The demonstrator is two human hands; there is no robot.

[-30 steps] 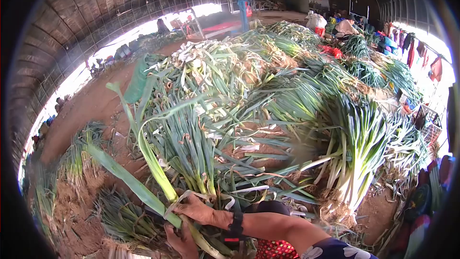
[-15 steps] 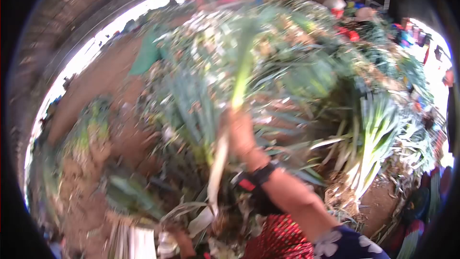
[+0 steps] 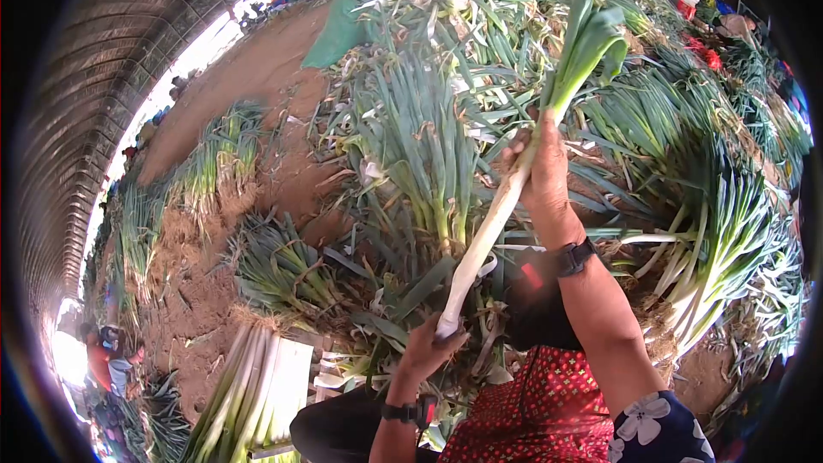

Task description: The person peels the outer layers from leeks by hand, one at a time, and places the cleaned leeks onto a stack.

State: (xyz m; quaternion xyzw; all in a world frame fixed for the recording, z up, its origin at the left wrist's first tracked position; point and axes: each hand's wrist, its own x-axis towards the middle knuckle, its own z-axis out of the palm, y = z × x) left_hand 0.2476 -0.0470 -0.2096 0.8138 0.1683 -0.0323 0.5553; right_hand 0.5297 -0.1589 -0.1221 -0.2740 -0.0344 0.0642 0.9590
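Note:
A long leek (image 3: 487,236) with a white shaft and green leaves slants up and to the right in front of me. My right hand (image 3: 549,173) is closed around its upper shaft, just below the leaves. At the lower end, my left hand (image 3: 425,348) grips the white base, its fingers partly hidden. Both wrists carry a dark band. Beyond the held stalk stands a bunch of leeks (image 3: 429,163). Below left, trimmed white leeks (image 3: 231,390) lie side by side by a pale board (image 3: 287,386).
Heaps of leeks (image 3: 489,26) cover the ground ahead, with a large rooted bunch (image 3: 716,240) at right. Smaller bunches (image 3: 219,159) rest on the brown soil at left. A green cloth (image 3: 337,30) lies farther back. Another person (image 3: 111,360) is at far left.
My left hand has come up from lower left onto the leek's base. The leek has tilted right, and a loose leaf hanging near its base no longer shows there. The view has shifted.

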